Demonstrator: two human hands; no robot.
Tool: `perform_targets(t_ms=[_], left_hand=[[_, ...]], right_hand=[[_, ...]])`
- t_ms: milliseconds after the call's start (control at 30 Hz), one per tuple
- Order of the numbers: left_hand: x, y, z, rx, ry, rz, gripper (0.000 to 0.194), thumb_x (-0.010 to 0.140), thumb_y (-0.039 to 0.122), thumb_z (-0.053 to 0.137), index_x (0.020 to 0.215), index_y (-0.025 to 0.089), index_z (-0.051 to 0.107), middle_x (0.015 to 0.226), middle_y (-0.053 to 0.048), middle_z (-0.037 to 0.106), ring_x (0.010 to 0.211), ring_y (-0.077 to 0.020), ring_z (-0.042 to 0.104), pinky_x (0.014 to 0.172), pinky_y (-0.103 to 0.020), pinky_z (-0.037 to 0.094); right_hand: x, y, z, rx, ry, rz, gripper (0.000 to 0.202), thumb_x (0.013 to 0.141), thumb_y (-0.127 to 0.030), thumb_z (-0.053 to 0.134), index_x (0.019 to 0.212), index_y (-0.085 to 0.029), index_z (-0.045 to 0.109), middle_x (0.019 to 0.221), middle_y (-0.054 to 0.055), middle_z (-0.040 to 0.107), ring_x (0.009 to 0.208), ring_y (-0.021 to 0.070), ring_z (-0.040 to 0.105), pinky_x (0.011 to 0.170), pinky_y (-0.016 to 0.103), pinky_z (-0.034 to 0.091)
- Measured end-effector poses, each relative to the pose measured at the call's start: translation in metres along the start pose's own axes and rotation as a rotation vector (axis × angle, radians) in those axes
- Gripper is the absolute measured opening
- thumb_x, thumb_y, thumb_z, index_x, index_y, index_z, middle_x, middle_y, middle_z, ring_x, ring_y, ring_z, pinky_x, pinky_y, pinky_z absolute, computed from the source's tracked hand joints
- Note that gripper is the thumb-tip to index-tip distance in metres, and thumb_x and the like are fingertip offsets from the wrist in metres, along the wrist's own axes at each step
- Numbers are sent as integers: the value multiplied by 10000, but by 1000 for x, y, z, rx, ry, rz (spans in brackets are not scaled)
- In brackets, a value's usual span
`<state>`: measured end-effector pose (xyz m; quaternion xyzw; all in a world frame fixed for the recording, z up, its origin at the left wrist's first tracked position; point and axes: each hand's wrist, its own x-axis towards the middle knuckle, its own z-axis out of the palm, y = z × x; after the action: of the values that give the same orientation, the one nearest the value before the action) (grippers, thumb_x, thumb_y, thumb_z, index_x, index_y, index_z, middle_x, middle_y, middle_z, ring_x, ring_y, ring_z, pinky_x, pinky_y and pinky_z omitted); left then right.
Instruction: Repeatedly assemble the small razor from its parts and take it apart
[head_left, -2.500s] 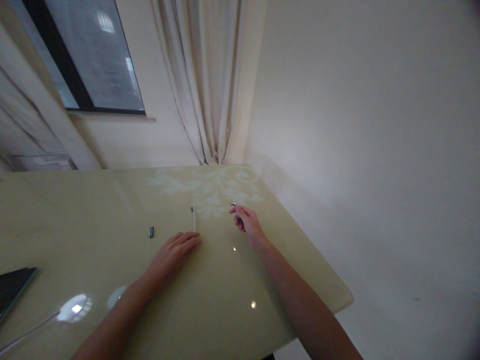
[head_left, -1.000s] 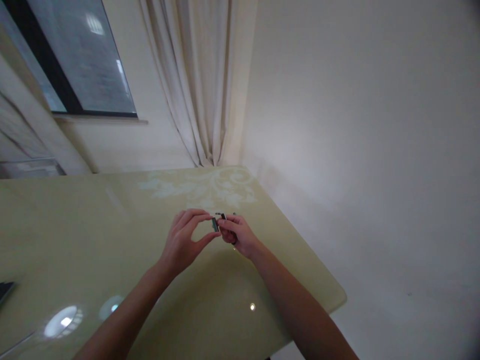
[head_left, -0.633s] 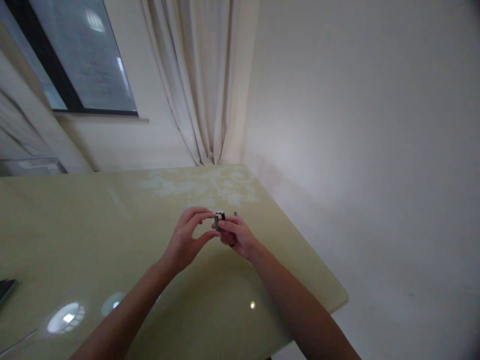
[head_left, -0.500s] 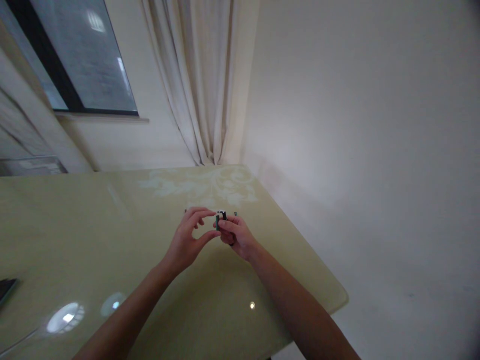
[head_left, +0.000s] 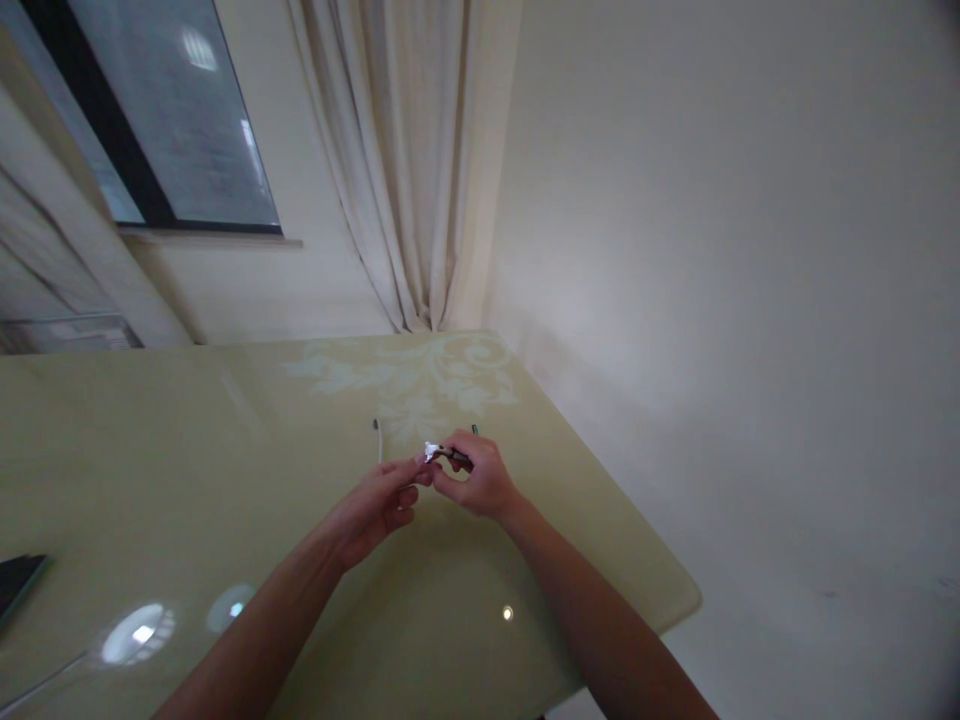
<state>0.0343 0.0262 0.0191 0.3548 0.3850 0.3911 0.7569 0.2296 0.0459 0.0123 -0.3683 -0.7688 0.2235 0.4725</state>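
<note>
Over the table, my two hands meet at a small object. My right hand (head_left: 480, 475) is closed around a short dark stick-like thing (head_left: 458, 458), whose exact kind I cannot make out. A shiny silver-white piece (head_left: 430, 452) shows at its left end. My left hand (head_left: 390, 495) pinches at that shiny piece with thumb and fingertips, the other fingers curled below. Behind the left hand lies a thin white stick or cord with a dark tip (head_left: 376, 425). Just beyond the right hand, a small dark end (head_left: 475, 429) pokes up; the rest of it is hidden.
The glossy pale-green table (head_left: 187, 450) runs up to a white wall (head_left: 712, 300) on the right. A dark flat object (head_left: 22, 585) rests at the left edge, with a thin pale cord (head_left: 45, 680) below it. Curtains (head_left: 412, 170) and a window (head_left: 180, 120) stand behind.
My left hand has gone from spread fingers around a dark green-edged piece to a pinch lower down. The right hand has turned over, and the shiny end now faces left.
</note>
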Motion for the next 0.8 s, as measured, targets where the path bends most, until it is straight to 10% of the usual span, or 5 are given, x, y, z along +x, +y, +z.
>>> perform_targets(t_ms=[233, 567, 800], left_hand=[[-2, 2, 0, 7, 20, -30, 342, 714, 410, 916, 904, 148, 804, 871, -41, 625, 583, -41, 344, 446, -133, 197], [-12, -8, -27, 380, 221, 430, 536, 821, 478, 820, 1312, 282, 729, 1033, -43, 694, 823, -131, 563, 701, -232, 452], [-9, -14, -28, 317, 158, 459, 554, 796, 441, 843, 1313, 275, 732, 1095, -67, 737, 957, -187, 651, 823, -290, 518]], right_hand=[[-3, 0, -3, -80, -67, -102, 158, 851, -315, 720, 966, -205, 719, 797, 29, 645, 689, 155, 555, 668, 272, 431], [1, -13, 0, 168, -103, 72, 337, 1047, -455, 539, 1050, -190, 747, 833, 27, 647, 733, 154, 558, 706, 268, 405], [-2, -22, 7, 218, -128, 117, 354, 1031, -497, 558, 979, -192, 729, 779, 17, 610, 704, 156, 526, 685, 275, 389]])
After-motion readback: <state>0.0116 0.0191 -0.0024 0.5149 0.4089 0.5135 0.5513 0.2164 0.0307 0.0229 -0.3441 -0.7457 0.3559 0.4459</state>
